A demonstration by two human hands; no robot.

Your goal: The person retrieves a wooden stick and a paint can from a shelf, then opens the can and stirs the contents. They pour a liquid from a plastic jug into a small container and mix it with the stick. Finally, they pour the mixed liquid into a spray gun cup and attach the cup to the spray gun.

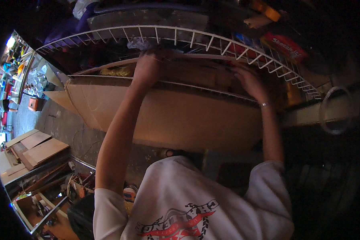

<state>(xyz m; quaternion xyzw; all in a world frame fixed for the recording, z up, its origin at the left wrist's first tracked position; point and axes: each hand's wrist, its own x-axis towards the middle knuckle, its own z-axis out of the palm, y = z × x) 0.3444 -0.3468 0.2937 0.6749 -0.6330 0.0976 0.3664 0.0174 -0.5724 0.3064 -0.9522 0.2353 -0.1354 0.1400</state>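
Both my arms reach forward to a dim white wire shelf (176, 38). My left hand (148, 69) is at the back edge of a brown flat panel (204, 74) lying on the shelf; its fingers are lost in shadow and blur. Over the right part of that panel, my right hand (248, 82) is open, fingers stretched toward the left, with a thin band at the wrist. A large brown cardboard sheet (188, 116) hangs below the shelf's front wire, under my forearms. Crumpled clear plastic (137, 43) lies just beyond my left hand.
Shiny gold material (118, 71) sits on the shelf's left part. A red box (286, 46) is at the far right, near a pale hoop (336, 110). Wooden boards (44, 150) and an open drawer of small items (44, 210) stand at lower left. Concrete floor (56, 120) shows left.
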